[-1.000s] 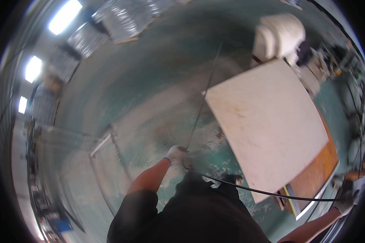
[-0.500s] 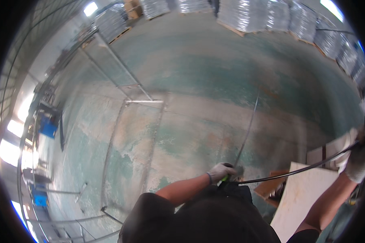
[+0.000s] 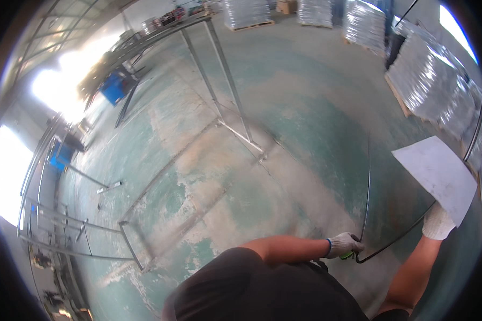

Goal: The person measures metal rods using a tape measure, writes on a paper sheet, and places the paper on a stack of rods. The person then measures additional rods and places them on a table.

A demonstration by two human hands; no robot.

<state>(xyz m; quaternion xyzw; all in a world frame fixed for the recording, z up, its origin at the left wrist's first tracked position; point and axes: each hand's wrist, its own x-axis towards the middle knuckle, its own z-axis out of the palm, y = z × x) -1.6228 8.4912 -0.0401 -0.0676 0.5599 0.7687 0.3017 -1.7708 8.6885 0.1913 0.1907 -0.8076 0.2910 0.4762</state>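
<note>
My left hand (image 3: 345,246), in a whitish glove, is closed in front of my body around a thin dark strip (image 3: 366,198) and something bright green (image 3: 347,255) that is mostly hidden. One length of the strip rises away from this hand across the floor. Another length (image 3: 393,242) bends low and curves right to my right hand (image 3: 438,221), also gloved. That hand grips the lower edge of a pale sheet (image 3: 436,171); its fingers are partly hidden behind it. Past the sheet a dark length (image 3: 476,128) runs up along the right rim.
A grey metal frame (image 3: 225,75) stands ahead to the left, with another tube frame (image 3: 80,254) at far left. Blue equipment (image 3: 112,88) sits beyond. Wrapped pallet stacks (image 3: 428,72) line the far and right sides. The floor (image 3: 305,128) is worn green.
The view has turned, so the frames and stacks have shifted. The pale sheet, lower down before, is now raised by my right hand. My left hand keeps hold of the strip.
</note>
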